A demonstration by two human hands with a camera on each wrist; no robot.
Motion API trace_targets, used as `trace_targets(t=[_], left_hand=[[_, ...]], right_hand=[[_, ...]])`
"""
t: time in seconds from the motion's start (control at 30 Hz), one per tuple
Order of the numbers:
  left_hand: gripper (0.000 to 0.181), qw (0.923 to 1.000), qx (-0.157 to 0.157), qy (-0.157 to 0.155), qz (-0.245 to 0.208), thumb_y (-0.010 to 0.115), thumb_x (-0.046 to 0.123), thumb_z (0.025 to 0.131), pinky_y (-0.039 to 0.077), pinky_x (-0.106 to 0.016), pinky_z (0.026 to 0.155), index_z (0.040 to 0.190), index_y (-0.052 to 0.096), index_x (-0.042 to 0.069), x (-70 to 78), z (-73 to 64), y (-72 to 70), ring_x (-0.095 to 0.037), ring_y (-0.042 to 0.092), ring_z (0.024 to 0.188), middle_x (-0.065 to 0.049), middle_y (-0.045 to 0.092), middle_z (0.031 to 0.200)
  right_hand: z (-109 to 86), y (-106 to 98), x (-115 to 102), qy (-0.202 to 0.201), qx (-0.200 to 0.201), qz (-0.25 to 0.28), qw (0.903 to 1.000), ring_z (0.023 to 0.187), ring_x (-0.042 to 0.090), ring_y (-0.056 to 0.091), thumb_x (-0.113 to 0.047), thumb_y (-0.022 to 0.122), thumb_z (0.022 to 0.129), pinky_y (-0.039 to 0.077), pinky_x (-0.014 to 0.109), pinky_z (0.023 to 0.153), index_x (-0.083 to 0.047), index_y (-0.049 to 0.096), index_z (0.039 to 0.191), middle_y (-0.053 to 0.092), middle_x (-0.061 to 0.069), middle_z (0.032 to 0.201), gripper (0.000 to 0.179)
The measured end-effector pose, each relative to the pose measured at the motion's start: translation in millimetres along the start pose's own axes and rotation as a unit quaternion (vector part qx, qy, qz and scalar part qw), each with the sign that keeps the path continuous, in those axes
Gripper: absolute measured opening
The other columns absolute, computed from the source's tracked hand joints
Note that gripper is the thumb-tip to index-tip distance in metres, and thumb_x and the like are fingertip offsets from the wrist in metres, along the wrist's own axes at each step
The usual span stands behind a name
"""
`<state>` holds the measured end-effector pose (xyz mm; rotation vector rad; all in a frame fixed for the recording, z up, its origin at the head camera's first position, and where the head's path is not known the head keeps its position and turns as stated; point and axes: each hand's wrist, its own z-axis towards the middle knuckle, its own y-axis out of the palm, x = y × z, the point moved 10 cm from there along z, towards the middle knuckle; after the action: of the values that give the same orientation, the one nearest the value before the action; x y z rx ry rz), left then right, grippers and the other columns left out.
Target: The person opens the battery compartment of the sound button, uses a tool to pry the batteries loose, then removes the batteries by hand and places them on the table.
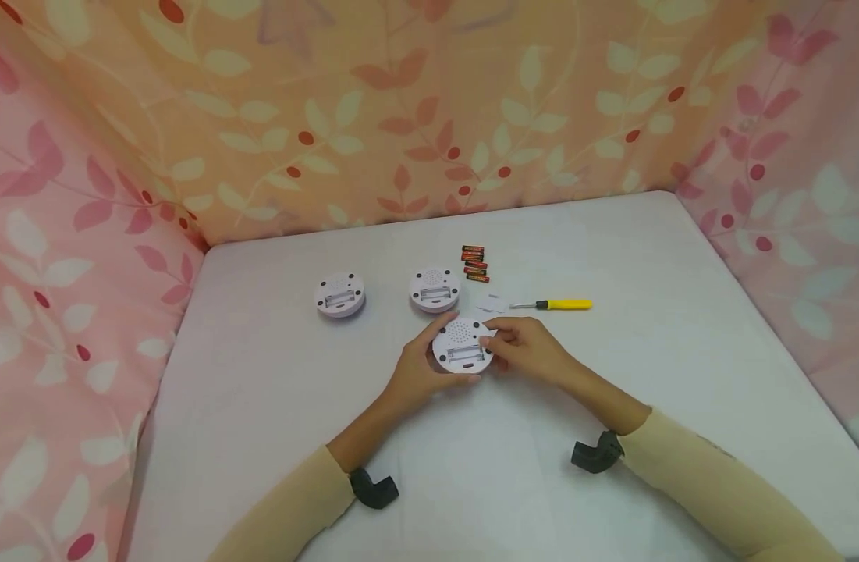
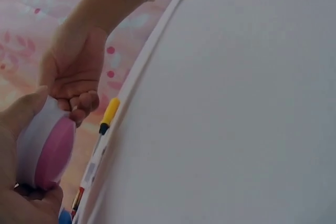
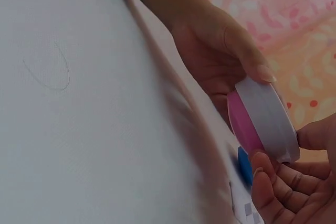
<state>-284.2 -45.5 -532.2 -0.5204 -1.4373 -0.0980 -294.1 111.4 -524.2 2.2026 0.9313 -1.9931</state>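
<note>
A round white device (image 1: 463, 346) with a pink face (image 2: 56, 150) is held above the table between both hands. Its back faces up, showing speaker holes, dark feet and an uncovered battery compartment (image 1: 466, 354) with metal contacts. My left hand (image 1: 417, 373) grips the rim from the left, thumb on the near side and fingers at the far side. On the right edge, my right hand (image 1: 530, 349) pinches the device, its thumb on the back beside the compartment. The right wrist view shows the white side wall (image 3: 269, 121) between the two hands.
Two similar white devices, one at the left (image 1: 340, 295) and one in the middle (image 1: 434, 289), lie back-up with uncovered compartments. Several red-and-black batteries (image 1: 474, 264) lie behind, near white battery covers (image 1: 491, 304) and a yellow-handled screwdriver (image 1: 568, 304). Patterned curtains (image 1: 429, 117) surround the table.
</note>
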Motion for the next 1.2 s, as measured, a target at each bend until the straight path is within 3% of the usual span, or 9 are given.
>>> trace_targets(t=[0.23,0.33,0.43,0.6,0.77,0.97,1.2], left_hand=[[0.104,0.9998,-0.003,-0.009,0.016,0.093,0.036,0.073,0.036,-0.043,0.117,0.158,0.033,0.033,11.3,11.9,21.7,-0.009,0.042,0.139,0.005,0.041,0.159],[0.104,1.0,-0.003,0.004,0.004,0.093,0.034,0.074,0.042,-0.037,0.113,0.159,0.032,0.032,19.4,18.4,26.9,-0.008,0.046,0.135,0.0,0.041,0.158],[0.103,0.9998,0.002,0.021,-0.002,0.093,0.032,0.074,0.045,-0.032,0.109,0.158,0.034,0.03,28.1,25.2,31.1,-0.008,0.049,0.132,0.002,0.042,0.157],[0.102,0.9993,0.011,0.032,0.018,0.092,0.034,0.075,0.042,-0.033,0.113,0.158,0.033,0.027,39.2,37.0,40.3,-0.008,0.045,0.136,0.01,0.04,0.157],[0.106,0.9988,0.011,0.032,0.036,0.09,0.039,0.077,0.037,-0.041,0.117,0.161,0.026,0.023,49.7,49.2,50.4,-0.01,0.039,0.142,0.002,0.037,0.161],[0.108,0.9985,0.03,0.045,-0.01,0.092,0.023,0.077,0.037,-0.029,0.115,0.161,0.025,0.014,54.0,59.0,56.7,-0.01,0.037,0.145,-0.005,0.034,0.162],[0.084,0.9926,0.084,0.071,-0.051,0.083,0.011,0.085,0.036,-0.024,0.113,0.156,0.038,0.01,47.7,76.9,56.8,-0.007,0.036,0.145,-0.005,0.04,0.159]], right_hand=[[-10.1,-24.5,14.4,0.04,0.024,0.024,0.9986,0.065,0.026,0.064,-0.023,0.065,0.101,0.055,0.029,0.059,-0.004,0.066,0.131,0.074,0.006,0.083,0.036],[-11.5,-33.3,18.6,0.059,0.034,0.047,0.9965,0.065,0.026,0.064,-0.028,0.066,0.1,0.056,0.031,0.059,-0.004,0.066,0.13,0.074,0.007,0.084,0.038],[-11.4,-41.9,20.1,0.071,0.04,0.063,0.9947,0.068,0.025,0.065,-0.032,0.067,0.099,0.057,0.031,0.061,-0.002,0.065,0.131,0.074,0.009,0.089,0.044],[-10.1,-59.2,17.9,0.061,0.048,0.068,0.9946,0.071,0.021,0.066,-0.028,0.065,0.101,0.06,0.032,0.064,0.004,0.064,0.13,0.075,0.011,0.099,0.043],[-13.0,-80.7,15.4,0.044,0.078,0.078,0.9929,0.068,0.015,0.063,-0.021,0.064,0.101,0.057,0.028,0.061,0.009,0.065,0.126,0.073,0.005,0.093,0.039],[-14.5,-99.1,20.5,0.049,0.102,0.083,0.9901,0.071,0.016,0.063,-0.026,0.062,0.103,0.058,0.026,0.065,0.008,0.063,0.129,0.071,0.002,0.102,0.043],[-7.4,-124.9,26.1,0.061,0.146,0.057,0.9858,0.072,0.017,0.062,-0.032,0.062,0.102,0.058,0.023,0.066,0.006,0.062,0.131,0.069,0.009,0.102,0.048]])
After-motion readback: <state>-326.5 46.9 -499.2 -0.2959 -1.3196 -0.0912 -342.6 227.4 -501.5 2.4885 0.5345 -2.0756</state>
